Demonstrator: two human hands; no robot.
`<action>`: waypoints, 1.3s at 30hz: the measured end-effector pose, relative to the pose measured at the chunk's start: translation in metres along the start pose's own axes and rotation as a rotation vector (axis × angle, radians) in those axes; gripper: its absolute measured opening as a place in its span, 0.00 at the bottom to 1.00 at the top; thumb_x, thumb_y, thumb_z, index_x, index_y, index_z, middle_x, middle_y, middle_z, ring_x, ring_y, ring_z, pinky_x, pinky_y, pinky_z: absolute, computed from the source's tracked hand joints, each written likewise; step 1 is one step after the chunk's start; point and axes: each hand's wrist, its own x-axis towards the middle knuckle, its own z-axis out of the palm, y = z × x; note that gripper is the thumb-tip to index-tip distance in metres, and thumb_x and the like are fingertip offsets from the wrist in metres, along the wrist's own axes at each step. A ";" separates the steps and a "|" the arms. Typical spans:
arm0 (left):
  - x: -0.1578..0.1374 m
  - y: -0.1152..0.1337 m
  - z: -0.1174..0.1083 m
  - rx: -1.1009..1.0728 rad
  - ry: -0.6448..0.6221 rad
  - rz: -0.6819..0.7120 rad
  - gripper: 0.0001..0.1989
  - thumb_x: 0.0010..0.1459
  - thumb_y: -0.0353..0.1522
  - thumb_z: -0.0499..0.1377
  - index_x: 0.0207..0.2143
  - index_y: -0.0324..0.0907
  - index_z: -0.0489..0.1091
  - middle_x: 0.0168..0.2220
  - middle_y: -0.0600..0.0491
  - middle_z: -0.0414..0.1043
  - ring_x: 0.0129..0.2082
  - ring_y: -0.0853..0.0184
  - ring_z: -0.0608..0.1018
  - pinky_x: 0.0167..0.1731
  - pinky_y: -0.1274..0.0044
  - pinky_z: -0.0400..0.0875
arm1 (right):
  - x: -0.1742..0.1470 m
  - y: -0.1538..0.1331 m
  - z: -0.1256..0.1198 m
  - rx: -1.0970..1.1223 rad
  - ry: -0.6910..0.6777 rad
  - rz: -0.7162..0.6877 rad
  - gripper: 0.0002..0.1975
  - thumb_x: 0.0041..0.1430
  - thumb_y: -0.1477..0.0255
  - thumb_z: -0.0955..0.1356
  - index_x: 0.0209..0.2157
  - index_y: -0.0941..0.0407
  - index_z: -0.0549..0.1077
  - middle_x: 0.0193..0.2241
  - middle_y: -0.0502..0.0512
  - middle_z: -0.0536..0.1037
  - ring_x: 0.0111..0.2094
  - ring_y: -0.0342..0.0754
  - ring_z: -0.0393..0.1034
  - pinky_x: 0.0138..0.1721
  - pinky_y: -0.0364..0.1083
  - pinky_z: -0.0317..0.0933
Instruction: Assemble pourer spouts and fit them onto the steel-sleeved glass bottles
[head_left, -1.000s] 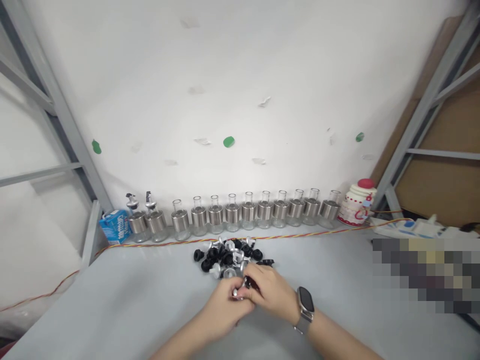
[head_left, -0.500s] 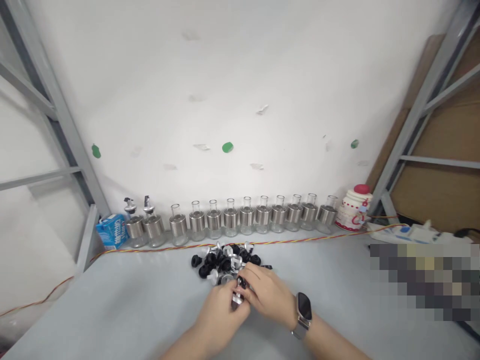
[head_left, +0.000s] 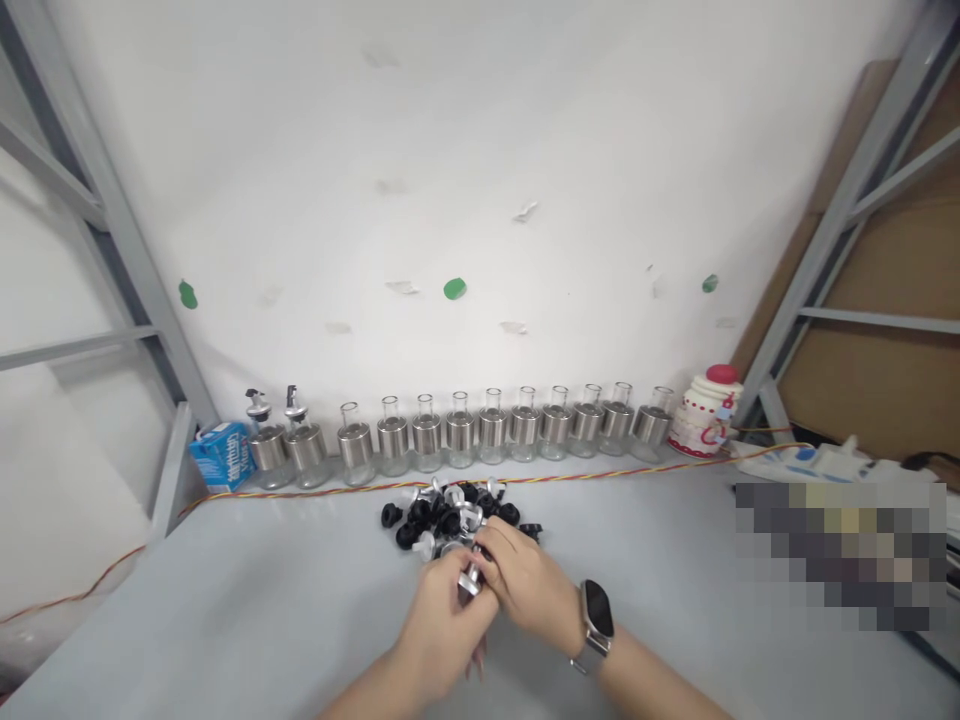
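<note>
Close together at the front of the table, my hands work on one small bottle pourer. Its silver collar shows between the thumb and fingers of my left hand, which is closed around it. My right hand, with a watch on the wrist, pinches the pourer's upper end; the fingers cover most of the dark part there. Just beyond the hands lies a pile of loose silver pourer tops and black stoppers.
Along the wall stands a row of glass bottles with steel sleeves; the two leftmost bottles carry pourers. A blue carton is at the left end, a white red-topped jar at the right. A red-yellow wire crosses the table.
The pourer has tilted slightly between my hands, and my right fingers now cover more of its dark upper end. The view has shifted slightly. Bottles and pile stay where they were.
</note>
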 end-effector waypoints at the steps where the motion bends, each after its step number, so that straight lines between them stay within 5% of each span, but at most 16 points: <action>1: -0.001 0.002 0.001 -0.027 0.012 -0.007 0.01 0.47 0.29 0.49 0.26 0.41 0.58 0.10 0.63 0.57 0.08 0.73 0.64 0.09 0.83 0.59 | 0.001 -0.001 -0.001 -0.007 0.018 -0.010 0.13 0.61 0.72 0.52 0.34 0.59 0.64 0.28 0.57 0.68 0.29 0.47 0.63 0.30 0.46 0.62; 7: 0.001 0.006 0.001 -0.023 0.028 -0.006 0.03 0.47 0.28 0.48 0.27 0.41 0.60 0.09 0.63 0.57 0.08 0.73 0.64 0.09 0.83 0.59 | 0.005 -0.001 -0.007 0.020 0.006 0.015 0.14 0.62 0.71 0.52 0.33 0.59 0.65 0.26 0.56 0.68 0.29 0.47 0.62 0.30 0.45 0.61; 13: 0.003 -0.002 -0.007 0.244 0.080 0.197 0.03 0.49 0.29 0.49 0.27 0.40 0.62 0.19 0.59 0.62 0.16 0.75 0.66 0.17 0.83 0.59 | 0.005 0.005 -0.012 0.174 -0.055 0.097 0.12 0.59 0.65 0.59 0.34 0.58 0.67 0.28 0.54 0.68 0.29 0.45 0.62 0.31 0.43 0.60; 21: 0.012 -0.008 -0.010 0.186 -0.005 0.109 0.08 0.50 0.34 0.51 0.30 0.39 0.63 0.21 0.58 0.63 0.16 0.73 0.66 0.15 0.82 0.60 | 0.005 0.003 -0.014 0.437 -0.105 0.241 0.12 0.57 0.69 0.62 0.44 0.53 0.65 0.33 0.52 0.70 0.33 0.44 0.64 0.37 0.43 0.59; 26: 0.010 -0.009 -0.009 0.186 -0.059 0.091 0.07 0.49 0.32 0.51 0.32 0.39 0.62 0.25 0.56 0.66 0.18 0.72 0.68 0.17 0.81 0.61 | 0.004 -0.001 -0.010 0.493 -0.109 0.367 0.14 0.52 0.72 0.65 0.42 0.54 0.62 0.25 0.46 0.68 0.27 0.42 0.63 0.31 0.41 0.59; 34: 0.009 -0.001 -0.021 0.616 0.105 0.233 0.11 0.48 0.26 0.49 0.34 0.41 0.65 0.32 0.51 0.69 0.32 0.65 0.71 0.31 0.77 0.61 | 0.005 0.005 -0.016 0.152 -0.155 0.193 0.14 0.55 0.62 0.63 0.39 0.56 0.63 0.30 0.53 0.71 0.31 0.46 0.65 0.33 0.44 0.58; 39: 0.012 -0.004 -0.025 0.680 0.127 0.244 0.14 0.49 0.23 0.47 0.37 0.42 0.65 0.35 0.50 0.66 0.35 0.65 0.70 0.34 0.76 0.62 | 0.004 0.009 -0.016 0.121 -0.152 0.151 0.12 0.57 0.64 0.60 0.39 0.56 0.65 0.32 0.54 0.71 0.32 0.47 0.65 0.32 0.44 0.59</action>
